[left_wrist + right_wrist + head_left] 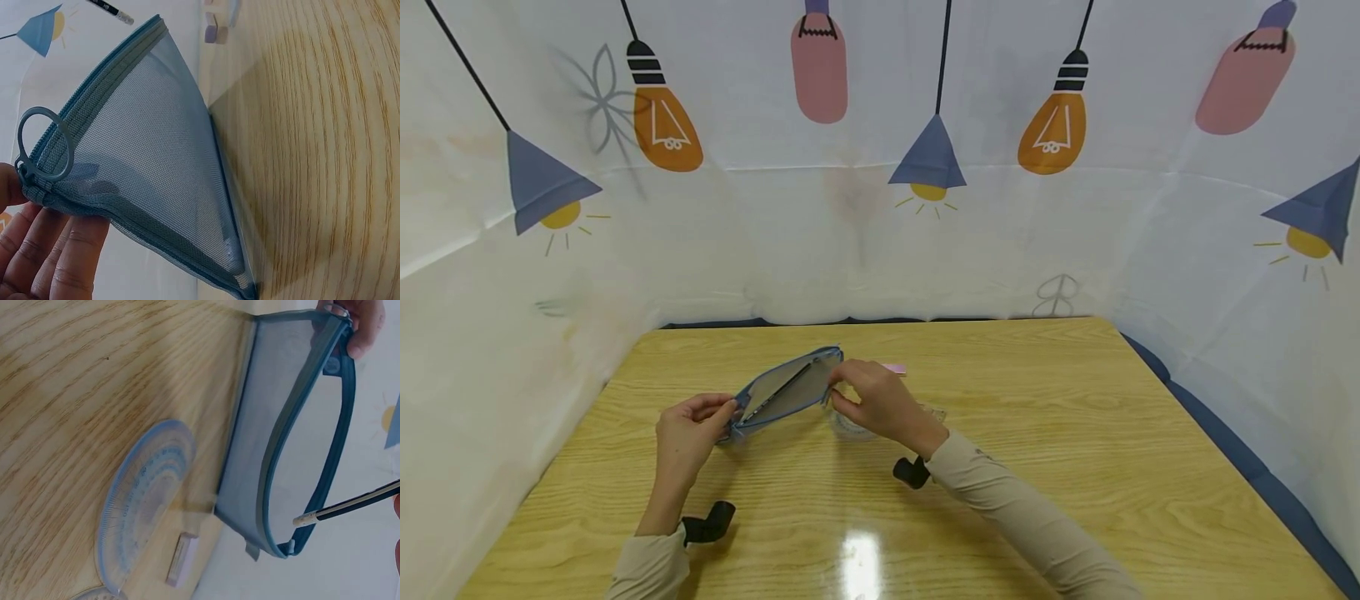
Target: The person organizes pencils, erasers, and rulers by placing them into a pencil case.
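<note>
A blue mesh zip pouch [144, 131] stands tilted on the table, its zip mouth gaping. At one end, my left hand [688, 429] grips the zip edge; a ring pull [47, 144] hangs just beside the fingers. My right hand [883, 404] is at the pouch's other end, thumb and fingertips close together. A dark pencil [356, 503] with a white eraser tip runs from the right hand's fingers to the pouch mouth in the right wrist view. From the head view, the pencil [781, 390] lies across the opening. Its grip is largely cut off at the frame edge.
A clear protractor [147, 500] with blue markings lies on the wooden table [1037, 467] beside the pouch. Behind it is a small pinkish-purple block eraser [182, 559]. Another clear piece [99, 594] shows at the frame's bottom. A printed white curtain [850, 242] hangs behind the table.
</note>
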The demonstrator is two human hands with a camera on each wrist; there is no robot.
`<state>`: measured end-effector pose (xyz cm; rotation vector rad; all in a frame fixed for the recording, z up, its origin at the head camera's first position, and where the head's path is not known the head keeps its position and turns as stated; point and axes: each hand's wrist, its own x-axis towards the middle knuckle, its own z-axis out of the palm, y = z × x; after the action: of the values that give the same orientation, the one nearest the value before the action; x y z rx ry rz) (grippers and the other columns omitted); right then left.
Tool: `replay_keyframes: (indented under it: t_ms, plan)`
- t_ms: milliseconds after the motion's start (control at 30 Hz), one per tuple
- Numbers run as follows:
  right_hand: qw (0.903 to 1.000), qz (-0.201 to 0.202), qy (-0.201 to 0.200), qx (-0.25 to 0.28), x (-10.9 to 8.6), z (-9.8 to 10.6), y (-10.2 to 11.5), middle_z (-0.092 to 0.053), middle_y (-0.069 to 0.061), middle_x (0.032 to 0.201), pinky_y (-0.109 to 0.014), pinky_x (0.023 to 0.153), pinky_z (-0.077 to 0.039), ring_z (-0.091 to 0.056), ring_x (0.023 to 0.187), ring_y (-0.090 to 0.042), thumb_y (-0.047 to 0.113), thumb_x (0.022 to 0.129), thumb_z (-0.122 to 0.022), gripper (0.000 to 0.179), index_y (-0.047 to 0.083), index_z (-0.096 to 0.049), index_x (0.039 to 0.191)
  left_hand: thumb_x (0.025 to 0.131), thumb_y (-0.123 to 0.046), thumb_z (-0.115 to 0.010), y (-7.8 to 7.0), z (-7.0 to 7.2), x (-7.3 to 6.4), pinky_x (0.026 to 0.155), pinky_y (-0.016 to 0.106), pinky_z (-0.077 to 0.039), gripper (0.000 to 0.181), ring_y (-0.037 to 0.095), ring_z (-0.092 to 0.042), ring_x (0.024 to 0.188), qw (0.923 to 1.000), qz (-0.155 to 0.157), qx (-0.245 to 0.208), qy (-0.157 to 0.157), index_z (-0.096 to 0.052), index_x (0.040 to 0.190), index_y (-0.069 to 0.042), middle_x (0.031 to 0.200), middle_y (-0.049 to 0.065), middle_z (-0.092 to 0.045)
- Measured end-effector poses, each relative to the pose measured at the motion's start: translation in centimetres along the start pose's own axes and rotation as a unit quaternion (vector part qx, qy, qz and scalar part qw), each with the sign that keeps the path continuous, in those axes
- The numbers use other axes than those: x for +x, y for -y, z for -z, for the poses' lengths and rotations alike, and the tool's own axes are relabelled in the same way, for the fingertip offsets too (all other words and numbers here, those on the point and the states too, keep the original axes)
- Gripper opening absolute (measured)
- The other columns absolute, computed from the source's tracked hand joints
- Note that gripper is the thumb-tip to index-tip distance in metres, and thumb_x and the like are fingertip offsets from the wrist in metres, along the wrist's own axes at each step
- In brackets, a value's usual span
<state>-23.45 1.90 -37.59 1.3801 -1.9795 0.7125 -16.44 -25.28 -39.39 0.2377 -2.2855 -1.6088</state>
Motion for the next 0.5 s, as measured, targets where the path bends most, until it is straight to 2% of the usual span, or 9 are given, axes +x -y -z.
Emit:
replay_keyframes:
  t_ms: [500]
  plan:
    - [0.9986, 0.026, 0.025, -0.039, 0.0, -1.3, -0.8, -0.067, 0.000, 0.084, -0.028, 0.066, -0.051, -0.059, 0.066, -0.010, 0.001, 0.084, -0.072, 0.014, 0.008, -0.064, 0.092, 0.090, -0.014, -0.072, 0.0, 0.0, 0.1, 0.058, 0.022, -0.056, 0.024, 0.005, -0.067, 0.067, 1.0000, 0.003, -0.007, -0.004, -0.071, 0.102, 0.007, 0.090, 0.017, -0.072]
